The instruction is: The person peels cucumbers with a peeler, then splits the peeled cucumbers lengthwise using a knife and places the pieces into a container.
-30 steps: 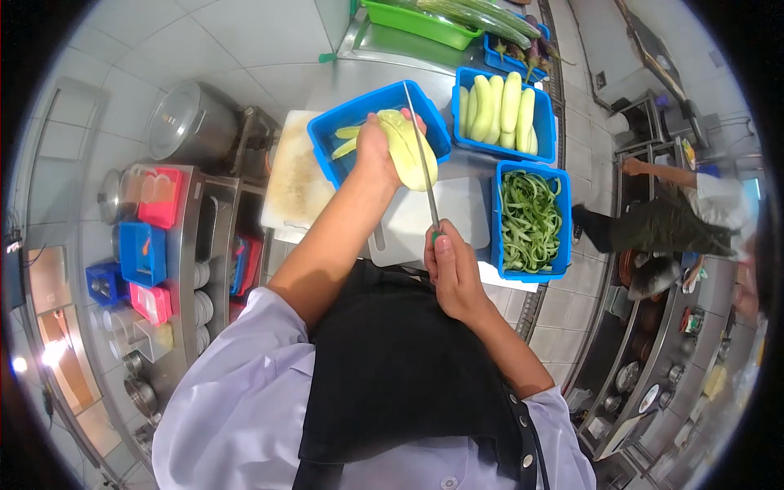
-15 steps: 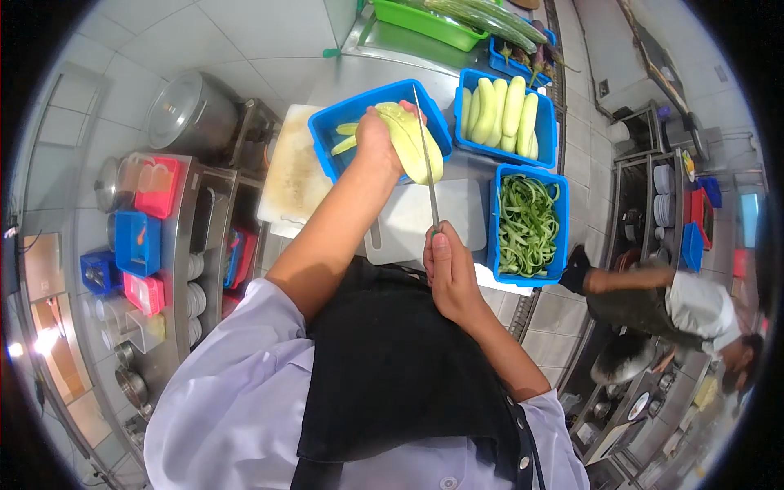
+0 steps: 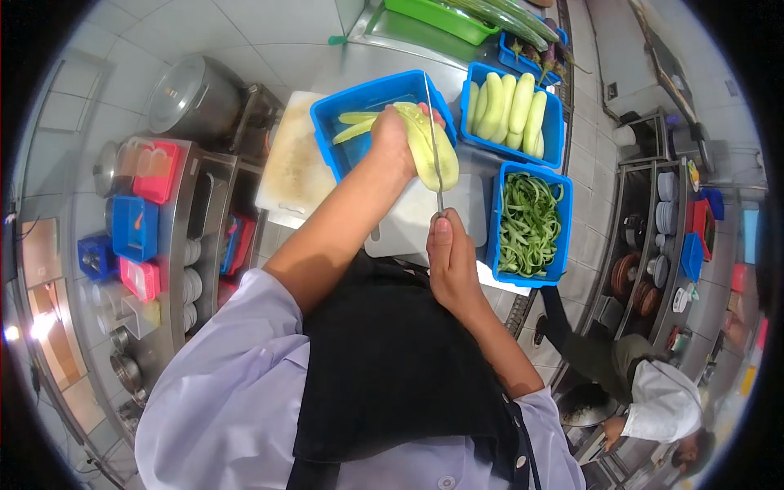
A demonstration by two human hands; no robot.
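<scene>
My left hand (image 3: 394,140) is wrapped round a peeled pale-green cucumber (image 3: 422,159), its seedy cut face showing, over the near side of a blue tub (image 3: 323,145). In my right hand (image 3: 452,260) is the handle of a knife (image 3: 434,135). The long thin blade points away from me and lies against the cucumber; how deep it sits in it I cannot tell. Several cut cucumber strips (image 3: 356,129) are in the tub, beside my left fingers. Under the cucumber, a white cutting board (image 3: 400,219) is partly hidden by my left forearm.
Whole peeled cucumbers (image 3: 492,110) fill a second blue tub at the right, and green peelings (image 3: 529,224) a third. A stained board (image 3: 290,167) lies at the left. Eggplants (image 3: 549,61) are at the back. A co-worker (image 3: 653,392) bends over at the lower right.
My right hand and the knife have moved slightly forward along the cucumber. The co-worker has shifted toward the bottom of the view, reaching down. The camera view has shifted a little.
</scene>
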